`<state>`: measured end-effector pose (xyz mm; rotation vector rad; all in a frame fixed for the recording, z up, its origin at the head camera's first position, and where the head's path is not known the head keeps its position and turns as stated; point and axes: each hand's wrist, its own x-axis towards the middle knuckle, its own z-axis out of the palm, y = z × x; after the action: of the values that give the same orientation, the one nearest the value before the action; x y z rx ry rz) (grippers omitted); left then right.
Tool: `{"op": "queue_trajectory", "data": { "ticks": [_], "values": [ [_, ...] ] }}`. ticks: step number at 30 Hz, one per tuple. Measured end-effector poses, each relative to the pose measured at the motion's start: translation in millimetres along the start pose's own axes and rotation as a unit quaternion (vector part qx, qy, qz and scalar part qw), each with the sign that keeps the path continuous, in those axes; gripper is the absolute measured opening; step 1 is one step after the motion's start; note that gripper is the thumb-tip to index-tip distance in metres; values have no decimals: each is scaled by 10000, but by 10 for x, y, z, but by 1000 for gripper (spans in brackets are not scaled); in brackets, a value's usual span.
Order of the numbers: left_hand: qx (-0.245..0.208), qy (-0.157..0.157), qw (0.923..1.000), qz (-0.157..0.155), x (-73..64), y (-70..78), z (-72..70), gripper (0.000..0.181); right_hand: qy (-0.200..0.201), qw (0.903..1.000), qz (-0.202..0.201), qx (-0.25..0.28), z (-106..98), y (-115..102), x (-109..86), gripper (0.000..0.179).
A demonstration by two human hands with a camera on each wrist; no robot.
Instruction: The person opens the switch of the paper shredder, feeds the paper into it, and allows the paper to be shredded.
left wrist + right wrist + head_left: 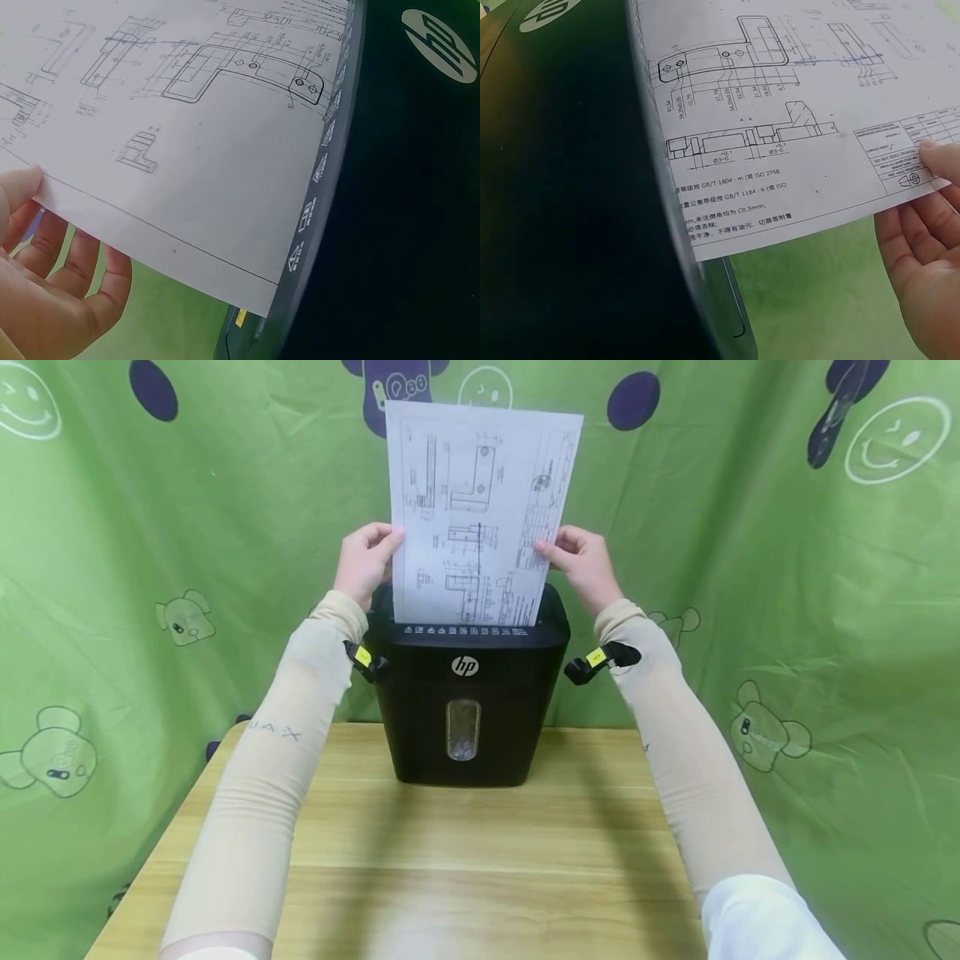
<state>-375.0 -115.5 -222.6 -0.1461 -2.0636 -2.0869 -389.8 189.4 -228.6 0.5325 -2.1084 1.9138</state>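
A white sheet of paper [480, 510] printed with technical drawings stands upright, its lower edge at the top slot of a black HP paper shredder [420, 710]. My left hand [367, 560] pinches the sheet's left edge, thumb on the printed face and fingers behind. On the opposite edge my right hand [585, 564] pinches the paper the same way. In the left wrist view, the paper [202, 195] meets the shredder's rim beside a row of small icons. Dimension lines and printed notes show on the paper [780, 180] in the right wrist view. The slot hides the sheet's bottom edge.
The shredder stands at the back of a wooden table [465, 860]. A small window [463, 731] in its front shows some shreds low inside. Behind and at both sides hangs a green patterned curtain [262, 485]. Wrist cameras [603, 660] sit close to the shredder's sides.
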Motion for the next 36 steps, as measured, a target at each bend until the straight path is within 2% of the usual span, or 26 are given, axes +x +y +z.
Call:
{"op": "queue_trajectory", "data": {
  "ticks": [7, 18, 36],
  "values": [
    [128, 27, 9999, -34, 24, -71, 7, 21, -34, 9999, 52, -111, -20, 60, -10, 18],
    [353, -37, 9993, -120, 9, -200, 19, 26, -120, 9993, 45, -346, -47, 204, -36, 10],
    [416, -166, 9990, -39, -27, -232, 39, 26, -180, 9982, 231, -520, -31, 247, -62, 31]
  ]
}}
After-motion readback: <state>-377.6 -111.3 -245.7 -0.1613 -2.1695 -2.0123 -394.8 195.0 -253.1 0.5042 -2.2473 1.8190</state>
